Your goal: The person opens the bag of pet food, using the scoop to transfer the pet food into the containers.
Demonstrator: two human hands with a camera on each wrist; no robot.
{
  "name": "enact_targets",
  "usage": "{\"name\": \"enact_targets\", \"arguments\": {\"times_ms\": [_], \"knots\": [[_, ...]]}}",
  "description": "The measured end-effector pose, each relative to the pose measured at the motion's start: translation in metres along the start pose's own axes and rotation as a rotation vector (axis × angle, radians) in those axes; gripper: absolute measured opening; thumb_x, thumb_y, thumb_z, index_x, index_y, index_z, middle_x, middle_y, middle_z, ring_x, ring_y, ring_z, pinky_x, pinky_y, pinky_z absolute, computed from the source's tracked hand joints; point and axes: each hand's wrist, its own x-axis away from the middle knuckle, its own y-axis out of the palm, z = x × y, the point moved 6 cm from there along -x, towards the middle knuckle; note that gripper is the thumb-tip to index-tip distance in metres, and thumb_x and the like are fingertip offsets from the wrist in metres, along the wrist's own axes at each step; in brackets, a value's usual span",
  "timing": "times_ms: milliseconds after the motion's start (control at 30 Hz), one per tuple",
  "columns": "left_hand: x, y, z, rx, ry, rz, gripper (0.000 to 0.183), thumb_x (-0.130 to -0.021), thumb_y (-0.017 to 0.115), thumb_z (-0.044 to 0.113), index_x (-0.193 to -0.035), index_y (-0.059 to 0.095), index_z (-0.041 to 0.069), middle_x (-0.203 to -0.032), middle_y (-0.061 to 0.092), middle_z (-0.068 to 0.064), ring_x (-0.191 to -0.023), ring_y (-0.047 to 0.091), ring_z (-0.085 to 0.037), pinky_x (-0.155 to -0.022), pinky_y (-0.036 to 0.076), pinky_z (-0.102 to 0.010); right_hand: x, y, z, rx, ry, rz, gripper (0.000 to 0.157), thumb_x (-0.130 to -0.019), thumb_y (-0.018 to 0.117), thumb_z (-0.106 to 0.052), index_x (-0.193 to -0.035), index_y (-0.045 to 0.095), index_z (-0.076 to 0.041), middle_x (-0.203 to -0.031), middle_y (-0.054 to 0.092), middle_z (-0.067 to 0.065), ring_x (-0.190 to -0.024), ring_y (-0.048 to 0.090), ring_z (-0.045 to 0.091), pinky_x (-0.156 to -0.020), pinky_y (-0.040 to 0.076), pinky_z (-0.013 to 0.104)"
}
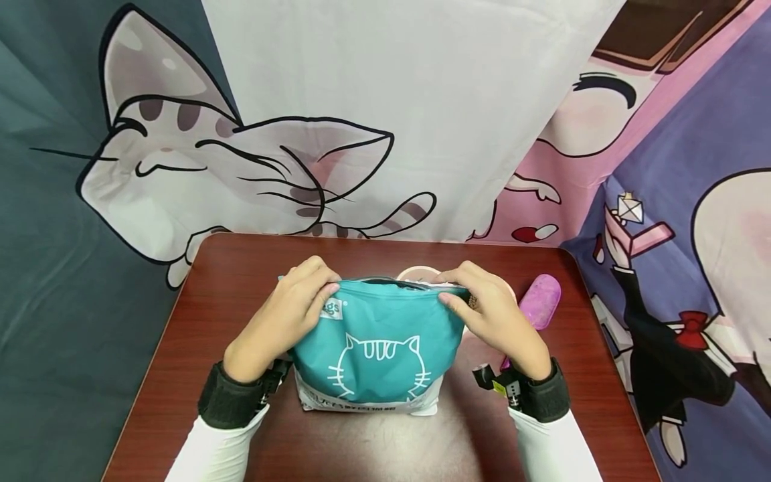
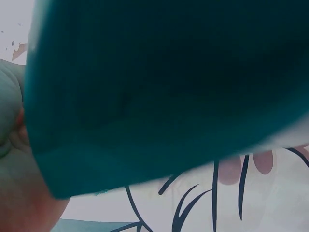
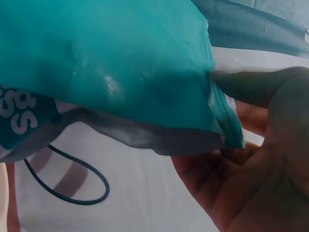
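Note:
A teal plastic bag (image 1: 385, 335) with a white cat outline and a white lower part stands on the table, its top edge parted along the middle. My left hand (image 1: 295, 308) grips its upper left corner, thumb on the near face. At the upper right corner my right hand (image 1: 490, 304) pinches the bag's edge between thumb and fingers. The right wrist view shows the bag's mouth gaping, with a grey inner side, beside my right thumb (image 3: 260, 87). In the left wrist view the dark teal bag (image 2: 145, 106) hides most of my left hand (image 2: 24, 183).
Behind the bag shows part of a round pale rim (image 1: 418, 272), mostly hidden. A pink oblong thing (image 1: 540, 301) lies to the right, partly behind my right wrist. The brown table (image 1: 199, 321) ends at a printed cloth backdrop (image 1: 421, 100).

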Motion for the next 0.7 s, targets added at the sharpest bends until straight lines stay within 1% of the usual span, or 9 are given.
{"name": "enact_targets", "arguments": {"times_ms": [67,200,300,400,467,533,600,700], "knots": [[0.0,0.0,0.0,0.003,-0.006,0.0,0.006,-0.098,0.067,0.003,-0.097,0.069,0.009,-0.091,0.06,0.001,-0.089,0.056,-0.013,-0.076,0.046,-0.031,-0.001,0.001,0.0,0.01,-0.011,-0.003,0.017,-0.09,0.081,-0.019,-0.106,0.075,-0.02,-0.094,0.064,-0.008,-0.081,0.055,0.003,-0.066,0.044,0.023],[0.001,0.0,0.0,0.003,-0.016,-0.002,0.006,-0.098,0.067,0.004,-0.098,0.069,0.01,-0.091,0.06,0.001,-0.089,0.056,-0.013,-0.075,0.046,-0.031,-0.003,0.004,-0.001,-0.003,-0.02,0.024,0.009,-0.089,0.082,-0.021,-0.094,0.074,-0.023,-0.089,0.061,-0.01,-0.079,0.055,0.002,-0.064,0.043,0.02],[0.002,0.0,0.0,0.003,-0.018,0.0,0.006,-0.098,0.067,0.004,-0.098,0.069,0.01,-0.092,0.06,0.001,-0.089,0.056,-0.013,-0.076,0.046,-0.031,-0.004,0.005,-0.002,-0.013,-0.033,0.042,0.009,-0.09,0.081,-0.02,-0.089,0.073,-0.022,-0.087,0.06,-0.009,-0.077,0.054,0.003,-0.062,0.042,0.019],[0.002,0.0,0.0,0.006,-0.018,0.001,0.007,-0.098,0.066,0.004,-0.098,0.069,0.01,-0.092,0.06,0.001,-0.089,0.056,-0.012,-0.076,0.047,-0.031,-0.005,0.006,-0.003,-0.004,-0.047,0.042,0.011,-0.09,0.081,-0.019,-0.087,0.071,-0.021,-0.086,0.059,-0.008,-0.075,0.053,0.005,-0.061,0.042,0.021],[0.002,0.0,0.0,0.009,-0.016,0.001,0.007,-0.098,0.066,0.004,-0.098,0.069,0.01,-0.092,0.06,0.001,-0.088,0.056,-0.012,-0.076,0.047,-0.031,-0.005,0.006,-0.004,0.013,-0.041,0.026,0.011,-0.091,0.08,-0.018,-0.089,0.07,-0.021,-0.087,0.06,-0.007,-0.076,0.054,0.006,-0.061,0.045,0.023],[0.002,0.0,0.0,0.012,-0.012,0.0,0.007,-0.099,0.066,0.004,-0.099,0.069,0.009,-0.092,0.06,0.001,-0.088,0.056,-0.012,-0.076,0.047,-0.03,-0.006,0.006,-0.006,0.045,-0.032,0.002,0.009,-0.091,0.079,-0.019,-0.093,0.07,-0.02,-0.092,0.062,-0.006,-0.079,0.057,0.007,-0.064,0.05,0.026],[0.002,0.001,0.001,0.011,-0.009,0.0,0.007,-0.099,0.065,0.004,-0.099,0.069,0.01,-0.092,0.06,0.001,-0.088,0.055,-0.012,-0.075,0.046,-0.03,-0.009,0.007,-0.009,0.086,-0.02,-0.031,0.015,-0.091,0.079,-0.025,-0.102,0.071,-0.019,-0.099,0.064,-0.006,-0.084,0.06,0.007,-0.067,0.053,0.029],[0.002,0.0,0.001,0.01,-0.006,0.003,0.007,-0.099,0.065,0.003,-0.099,0.069,0.009,-0.092,0.06,0.001,-0.088,0.055,-0.012,-0.075,0.046,-0.03,-0.015,0.009,-0.017,0.125,-0.043,-0.079,0.023,-0.092,0.079,-0.031,-0.109,0.072,-0.018,-0.104,0.065,-0.004,-0.088,0.062,0.009,-0.073,0.056,0.031]]}}
